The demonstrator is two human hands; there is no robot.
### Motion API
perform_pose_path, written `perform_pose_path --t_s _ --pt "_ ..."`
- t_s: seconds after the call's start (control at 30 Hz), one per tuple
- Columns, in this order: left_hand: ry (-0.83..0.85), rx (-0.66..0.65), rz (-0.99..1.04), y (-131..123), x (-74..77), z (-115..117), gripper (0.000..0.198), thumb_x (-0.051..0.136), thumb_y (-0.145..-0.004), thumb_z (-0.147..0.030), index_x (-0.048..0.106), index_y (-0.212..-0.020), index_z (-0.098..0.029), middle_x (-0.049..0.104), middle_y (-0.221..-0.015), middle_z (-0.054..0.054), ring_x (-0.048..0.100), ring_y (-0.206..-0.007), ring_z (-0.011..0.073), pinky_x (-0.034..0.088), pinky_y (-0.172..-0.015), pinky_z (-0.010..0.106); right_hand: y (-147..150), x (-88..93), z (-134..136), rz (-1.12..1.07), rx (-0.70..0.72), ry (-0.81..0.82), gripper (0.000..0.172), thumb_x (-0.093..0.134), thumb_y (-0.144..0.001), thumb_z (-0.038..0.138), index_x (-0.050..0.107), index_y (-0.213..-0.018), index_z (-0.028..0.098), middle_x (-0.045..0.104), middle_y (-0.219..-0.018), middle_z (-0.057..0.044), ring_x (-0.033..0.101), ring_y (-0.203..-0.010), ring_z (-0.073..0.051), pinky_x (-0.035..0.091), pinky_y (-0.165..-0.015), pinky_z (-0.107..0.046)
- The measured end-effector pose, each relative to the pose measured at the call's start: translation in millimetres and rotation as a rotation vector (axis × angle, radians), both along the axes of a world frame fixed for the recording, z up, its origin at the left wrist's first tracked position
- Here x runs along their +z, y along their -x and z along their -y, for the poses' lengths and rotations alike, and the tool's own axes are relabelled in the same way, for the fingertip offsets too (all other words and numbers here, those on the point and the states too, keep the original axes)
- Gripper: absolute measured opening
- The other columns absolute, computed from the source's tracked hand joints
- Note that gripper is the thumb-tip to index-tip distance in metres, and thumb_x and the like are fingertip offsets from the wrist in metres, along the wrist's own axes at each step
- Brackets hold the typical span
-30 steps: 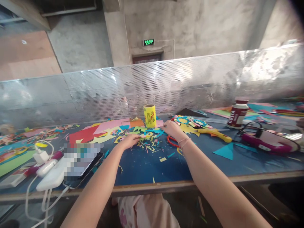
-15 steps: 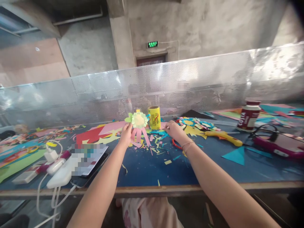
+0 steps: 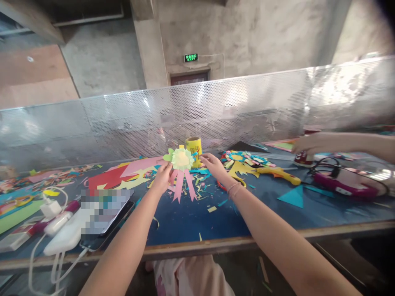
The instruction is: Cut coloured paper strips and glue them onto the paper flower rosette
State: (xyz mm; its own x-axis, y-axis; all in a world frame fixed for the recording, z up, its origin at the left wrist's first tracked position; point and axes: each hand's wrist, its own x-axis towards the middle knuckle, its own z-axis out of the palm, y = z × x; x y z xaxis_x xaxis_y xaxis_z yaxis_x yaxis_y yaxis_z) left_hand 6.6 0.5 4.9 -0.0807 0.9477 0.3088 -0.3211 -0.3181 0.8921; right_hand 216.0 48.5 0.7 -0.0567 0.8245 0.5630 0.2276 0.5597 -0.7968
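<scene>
My left hand (image 3: 162,177) pinches a paper rosette (image 3: 182,160) with a pale yellow-green flower head and pink ribbon tails, and holds it up above the blue table (image 3: 191,218). My right hand (image 3: 212,162) reaches in from the right, its fingertips at the rosette's right edge beside a small blue bit. Whether it grips the paper is unclear. Just behind the rosette stands a yellow tape roll (image 3: 194,147). Coloured paper scraps (image 3: 200,191) lie under both hands.
Another person's hand (image 3: 311,144) reaches over a brown bottle (image 3: 300,157) at the right. A yellow glue gun (image 3: 279,172), a magenta device (image 3: 348,183), red scissors handles (image 3: 222,187), a phone and white chargers (image 3: 77,222) lie on the table. A perforated metal screen (image 3: 216,111) backs it.
My left hand lifted the rosette out of the scraps and holds it raised. My right hand rose from the table to its right edge. Another person's hand came in over the bottle.
</scene>
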Motion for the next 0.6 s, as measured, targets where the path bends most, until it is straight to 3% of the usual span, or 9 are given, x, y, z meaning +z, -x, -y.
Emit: perform_pose_path --t_s 0.07,0.27,0.4,0.6 --pt "-0.002 -0.007 -0.025 -0.6 -3.9 -2.0 0.035 0.075 -0.068 -0.044 0.064 -0.086 -0.016 0.07 -0.085 0.004 0.064 -0.071 0.0134 0.049 -0.061 0.023 5.1 3.2 5.7 -0.076 0.032 0.024 0.029 0.061 -0.075 0.043 0.062 -0.087 0.017 0.067 -0.087 -0.006 0.063 -0.079 -0.016 0.051 -0.072 -0.029" --pt "-0.018 -0.039 -0.078 -1.2 -8.0 -3.7 0.034 0.076 -0.065 -0.042 0.067 -0.085 -0.016 0.071 -0.094 0.006 0.065 -0.084 0.0167 0.049 -0.073 0.024 11.3 5.8 12.9 -0.136 0.036 0.139 0.036 0.067 -0.064 0.052 0.056 -0.064 0.017 0.056 -0.06 0.001 0.053 -0.058 -0.012 0.044 -0.057 -0.025" --pt "0.019 -0.111 0.016 -4.8 -2.9 1.0 0.042 0.076 -0.061 -0.049 0.067 -0.082 -0.015 0.071 -0.083 0.007 0.065 -0.075 0.0174 0.049 -0.07 0.027 11.1 4.3 12.1 -0.119 0.022 0.154 0.038 0.066 -0.061 0.053 0.054 -0.059 0.018 0.049 -0.055 0.002 0.046 -0.054 -0.01 0.039 -0.053 -0.024" --pt "-0.012 0.06 -0.159 -4.6 -6.7 -0.5 0.034 0.085 -0.051 -0.036 0.064 -0.068 -0.014 0.062 -0.058 -0.001 0.058 -0.057 0.0108 0.044 -0.057 0.022 11.7 3.7 14.3 -0.059 0.035 0.137 0.04 0.068 -0.06 0.054 0.053 -0.055 0.017 0.048 -0.051 0.003 0.044 -0.052 -0.009 0.039 -0.054 -0.024"
